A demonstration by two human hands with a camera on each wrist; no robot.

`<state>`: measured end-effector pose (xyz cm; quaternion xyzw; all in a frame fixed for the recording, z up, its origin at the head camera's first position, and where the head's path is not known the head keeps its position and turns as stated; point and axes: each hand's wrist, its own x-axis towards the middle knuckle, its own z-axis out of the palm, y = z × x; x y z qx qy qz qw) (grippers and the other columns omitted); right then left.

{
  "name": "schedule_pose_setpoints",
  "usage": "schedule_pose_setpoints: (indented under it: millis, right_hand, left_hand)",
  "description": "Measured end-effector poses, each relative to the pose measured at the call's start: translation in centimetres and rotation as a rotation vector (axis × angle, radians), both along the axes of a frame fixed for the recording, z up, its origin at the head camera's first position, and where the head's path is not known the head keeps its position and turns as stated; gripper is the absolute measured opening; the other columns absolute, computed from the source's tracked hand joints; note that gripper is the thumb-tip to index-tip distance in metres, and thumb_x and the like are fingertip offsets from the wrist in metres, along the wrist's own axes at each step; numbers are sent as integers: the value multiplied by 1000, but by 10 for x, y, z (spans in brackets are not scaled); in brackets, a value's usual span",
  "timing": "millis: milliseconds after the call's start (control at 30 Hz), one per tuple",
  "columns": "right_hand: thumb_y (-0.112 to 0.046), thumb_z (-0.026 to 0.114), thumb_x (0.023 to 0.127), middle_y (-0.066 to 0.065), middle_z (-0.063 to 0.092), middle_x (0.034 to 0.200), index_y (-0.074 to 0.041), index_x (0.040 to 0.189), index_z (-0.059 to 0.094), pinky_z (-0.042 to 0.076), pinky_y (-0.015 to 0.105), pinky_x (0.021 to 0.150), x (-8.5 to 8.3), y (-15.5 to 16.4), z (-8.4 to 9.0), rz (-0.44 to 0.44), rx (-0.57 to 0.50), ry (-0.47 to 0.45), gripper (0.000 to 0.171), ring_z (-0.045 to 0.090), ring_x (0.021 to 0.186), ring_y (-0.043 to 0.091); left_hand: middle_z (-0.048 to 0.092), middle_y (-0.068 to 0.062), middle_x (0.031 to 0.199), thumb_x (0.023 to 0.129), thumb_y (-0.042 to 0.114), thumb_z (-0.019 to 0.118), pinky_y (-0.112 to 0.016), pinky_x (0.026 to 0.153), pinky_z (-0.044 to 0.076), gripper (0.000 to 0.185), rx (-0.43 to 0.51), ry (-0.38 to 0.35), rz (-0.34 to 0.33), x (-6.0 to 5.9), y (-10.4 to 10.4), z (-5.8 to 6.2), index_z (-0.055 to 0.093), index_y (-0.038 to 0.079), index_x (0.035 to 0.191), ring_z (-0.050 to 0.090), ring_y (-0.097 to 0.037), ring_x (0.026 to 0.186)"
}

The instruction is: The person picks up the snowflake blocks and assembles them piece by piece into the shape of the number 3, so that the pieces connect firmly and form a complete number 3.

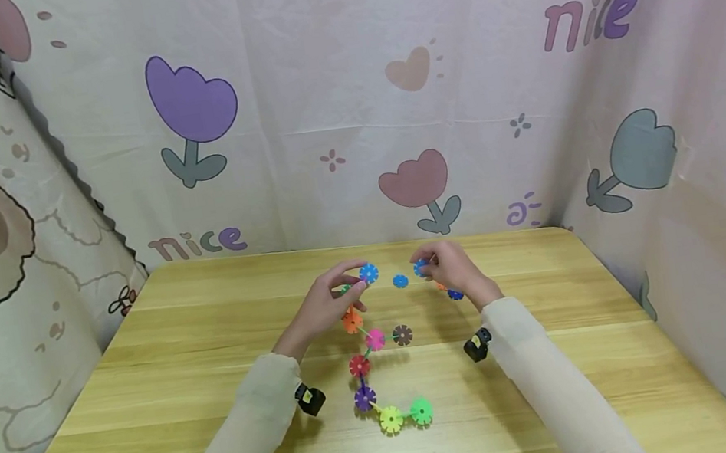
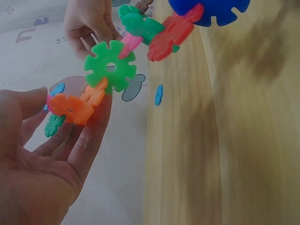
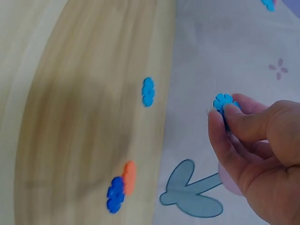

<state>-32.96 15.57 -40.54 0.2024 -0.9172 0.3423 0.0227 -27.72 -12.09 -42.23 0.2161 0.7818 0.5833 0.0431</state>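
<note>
My left hand (image 1: 320,308) grips the far end of a chain of slotted plastic snowflake discs, thumb and fingers around an orange disc (image 2: 70,108) and its neighbours. A blue disc (image 1: 369,273) sits at that end, by the fingertips. From the hand the chain runs toward the near side through a pink disc (image 1: 375,340), a red one (image 1: 359,366) and a purple one (image 1: 365,398) to a green disc (image 1: 421,411). A brown disc (image 1: 402,335) branches off the pink one. To the right, my right hand (image 1: 456,269) pinches a separate blue disc (image 3: 224,101) between thumb and fingers.
On the wooden table (image 1: 172,408), a loose blue disc (image 1: 400,281) lies between the hands. An orange disc (image 3: 129,177) and a dark blue disc (image 3: 115,195) lie side by side below the right hand. A printed curtain (image 1: 313,71) hangs behind the table's far edge.
</note>
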Motion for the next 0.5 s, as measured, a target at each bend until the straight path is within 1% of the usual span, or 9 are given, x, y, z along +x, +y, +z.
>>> schedule_pose_setpoints:
  millis: [133, 233, 400, 500]
  right_hand:
    - [3, 66, 97, 19, 75, 107, -3, 115, 76, 63, 33, 73, 3, -6, 4, 22, -17, 25, 22, 74, 81, 25]
    - [4, 67, 96, 18, 75, 107, -3, 116, 75, 63, 33, 72, 5, -10, 7, 36, -33, 46, 23, 74, 83, 26]
    - [7, 68, 94, 18, 75, 105, -2, 115, 75, 63, 32, 72, 8, -16, 12, 59, -45, 73, 24, 72, 82, 24]
    - [6, 68, 94, 18, 75, 104, -3, 114, 76, 63, 32, 72, 10, -20, 14, 67, -39, 76, 24, 72, 82, 24]
  left_hand:
    - [67, -22, 127, 107, 22, 59, -27, 62, 59, 45, 0, -9, 1, 0, 0, 1, 51, 17, 150, 70, -54, 94]
    - [66, -24, 129, 107, 21, 59, -27, 63, 59, 44, 2, -9, 0, -1, 1, 1, 51, 17, 150, 71, -51, 92]
    - [63, -29, 131, 107, 21, 59, -27, 63, 59, 44, 7, -12, -3, -2, 1, 1, 52, 17, 150, 73, -45, 89]
    - [64, -28, 130, 106, 21, 59, -26, 62, 58, 43, 6, -14, -2, -2, 1, 1, 53, 19, 149, 74, -45, 89]
